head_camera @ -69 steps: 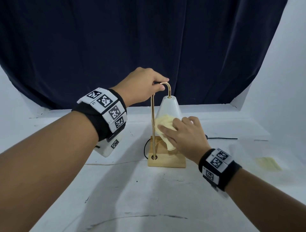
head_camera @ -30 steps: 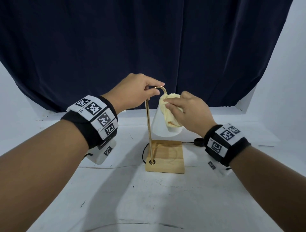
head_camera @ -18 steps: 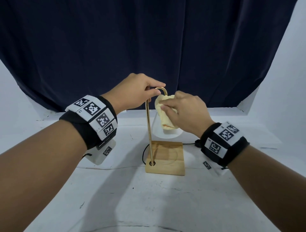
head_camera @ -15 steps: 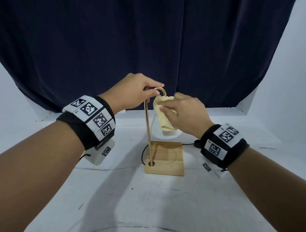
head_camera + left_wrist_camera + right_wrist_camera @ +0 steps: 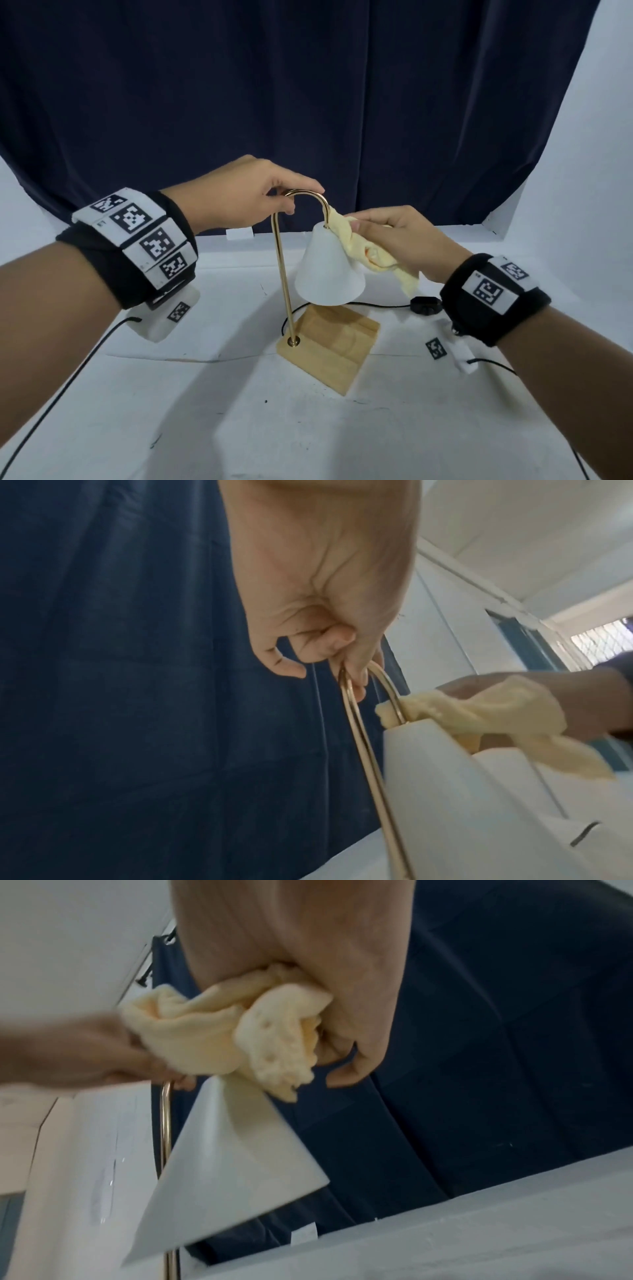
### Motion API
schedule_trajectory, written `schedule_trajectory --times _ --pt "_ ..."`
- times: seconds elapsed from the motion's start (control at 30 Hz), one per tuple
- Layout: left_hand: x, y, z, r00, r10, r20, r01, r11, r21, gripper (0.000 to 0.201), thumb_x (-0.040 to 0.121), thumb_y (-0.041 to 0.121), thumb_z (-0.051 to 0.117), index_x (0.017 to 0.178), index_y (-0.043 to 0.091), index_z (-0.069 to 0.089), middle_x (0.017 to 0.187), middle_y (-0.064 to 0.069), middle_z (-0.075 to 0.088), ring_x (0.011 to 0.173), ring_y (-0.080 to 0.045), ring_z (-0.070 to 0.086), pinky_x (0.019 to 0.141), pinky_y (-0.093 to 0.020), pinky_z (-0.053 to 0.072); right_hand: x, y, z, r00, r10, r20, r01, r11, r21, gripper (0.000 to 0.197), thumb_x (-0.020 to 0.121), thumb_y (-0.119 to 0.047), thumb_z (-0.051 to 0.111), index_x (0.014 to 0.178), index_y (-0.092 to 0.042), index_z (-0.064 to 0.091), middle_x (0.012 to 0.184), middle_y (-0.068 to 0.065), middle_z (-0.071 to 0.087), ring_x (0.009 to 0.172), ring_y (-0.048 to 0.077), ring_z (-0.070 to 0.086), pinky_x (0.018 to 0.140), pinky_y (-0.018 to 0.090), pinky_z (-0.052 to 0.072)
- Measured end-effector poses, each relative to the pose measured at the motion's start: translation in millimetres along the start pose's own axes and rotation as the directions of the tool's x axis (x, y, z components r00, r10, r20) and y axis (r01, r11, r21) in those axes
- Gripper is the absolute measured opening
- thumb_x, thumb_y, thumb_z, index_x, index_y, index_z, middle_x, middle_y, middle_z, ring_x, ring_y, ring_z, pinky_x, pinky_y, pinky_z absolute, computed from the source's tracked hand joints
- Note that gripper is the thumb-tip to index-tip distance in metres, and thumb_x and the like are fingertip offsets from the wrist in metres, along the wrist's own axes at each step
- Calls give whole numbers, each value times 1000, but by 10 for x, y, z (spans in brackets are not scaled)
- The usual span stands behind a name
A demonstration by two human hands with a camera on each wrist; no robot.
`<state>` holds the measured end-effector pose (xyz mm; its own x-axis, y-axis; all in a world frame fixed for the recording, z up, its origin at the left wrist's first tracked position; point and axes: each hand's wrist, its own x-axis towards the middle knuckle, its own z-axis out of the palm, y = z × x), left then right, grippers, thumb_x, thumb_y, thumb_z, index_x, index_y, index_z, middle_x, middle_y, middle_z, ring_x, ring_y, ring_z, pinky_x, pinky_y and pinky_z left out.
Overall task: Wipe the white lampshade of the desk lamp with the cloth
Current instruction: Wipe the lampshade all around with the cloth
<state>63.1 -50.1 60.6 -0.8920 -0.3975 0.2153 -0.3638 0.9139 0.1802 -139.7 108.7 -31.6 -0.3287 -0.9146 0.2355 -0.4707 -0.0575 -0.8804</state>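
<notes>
A white cone lampshade [image 5: 327, 270] [image 5: 441, 772] [image 5: 232, 1139] hangs from a curved brass rod [image 5: 281, 270] [image 5: 363, 739] fixed in a square wooden base [image 5: 329, 342]. My left hand [image 5: 246, 198] [image 5: 329, 620] pinches the top bend of the rod. In my right hand [image 5: 404, 240] [image 5: 329, 988] a bunched pale yellow cloth [image 5: 366, 253] [image 5: 479, 712] [image 5: 240, 1039] is gripped and pressed on the upper right side of the shade, near its neck. A tail of cloth dangles below that hand.
The lamp stands on a white table [image 5: 239, 411] before a dark blue curtain [image 5: 308, 102]. A black cord with an inline switch [image 5: 424, 305] runs right from the base. White walls close in at both sides.
The lamp has turned on the table, so the base now sits at an angle. My right hand slid the cloth from the shade's front to its upper right side. My left hand kept its hold.
</notes>
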Motion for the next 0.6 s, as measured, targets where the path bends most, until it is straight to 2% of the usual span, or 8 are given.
schedule_trajectory --times 0.07,0.13,0.17,0.23,0.3,0.4,0.5,0.6 --pt "-28 -43 13 1000 5 -17 -6 999 -42 44 105 25 65 135 57 62 102 23 76 50 -11 41 50 -14 43 36 -47 -54 997 31 72 -34 999 35 19 100 -35 65 111 -34 80 111 -4 79 112 22 71 106 41 54" --pt "-38 -50 24 1000 11 -19 -13 997 -74 43 105 26 65 134 57 63 100 27 75 62 -21 55 61 -25 53 98 -73 -102 991 54 121 -60 997 45 19 100 -33 65 110 -32 81 113 -6 79 113 19 71 107 40 53" --pt "-37 -50 23 1000 10 -18 -11 996 -84 43 104 26 65 134 56 64 98 30 73 71 -17 62 69 -28 54 142 -96 -120 988 62 144 -68 997 36 19 100 -32 65 109 -31 81 113 -7 78 113 16 72 106 37 53" --pt "-27 -50 15 1000 9 -18 -11 995 -98 42 104 24 66 134 54 65 94 36 68 84 -1 67 76 -17 48 245 -144 -142 980 84 181 -89 996 19 20 99 -28 64 109 -29 81 112 -7 79 111 12 72 102 32 53" --pt "-19 -47 4 1000 5 -14 -6 993 -116 42 104 23 66 134 53 65 93 39 66 89 16 63 72 0 41 350 -179 -146 973 116 202 -119 993 1 22 98 -21 62 108 -25 82 109 -6 79 106 9 73 94 28 53" --pt "-18 -33 -5 1000 -6 -5 5 989 -151 43 103 23 67 134 53 65 88 44 65 90 28 58 68 6 39 483 -166 -157 960 147 237 -146 989 -22 24 98 -16 59 109 -21 81 110 -3 79 102 9 72 89 26 52" --pt "-18 -30 -2 1000 -17 0 16 986 -166 43 103 26 66 135 55 64 94 34 73 92 22 61 75 -5 42 493 -78 -238 947 156 283 -163 987 2 27 100 -12 57 114 -18 79 115 -2 78 103 9 71 88 25 53" --pt "-30 -25 14 999 -34 8 35 987 -156 43 103 29 66 133 60 63 96 30 76 97 -7 71 83 -32 57 443 23 -350 940 172 294 -194 980 49 28 99 -8 56 117 -12 76 109 -1 78 94 9 71 79 21 55"
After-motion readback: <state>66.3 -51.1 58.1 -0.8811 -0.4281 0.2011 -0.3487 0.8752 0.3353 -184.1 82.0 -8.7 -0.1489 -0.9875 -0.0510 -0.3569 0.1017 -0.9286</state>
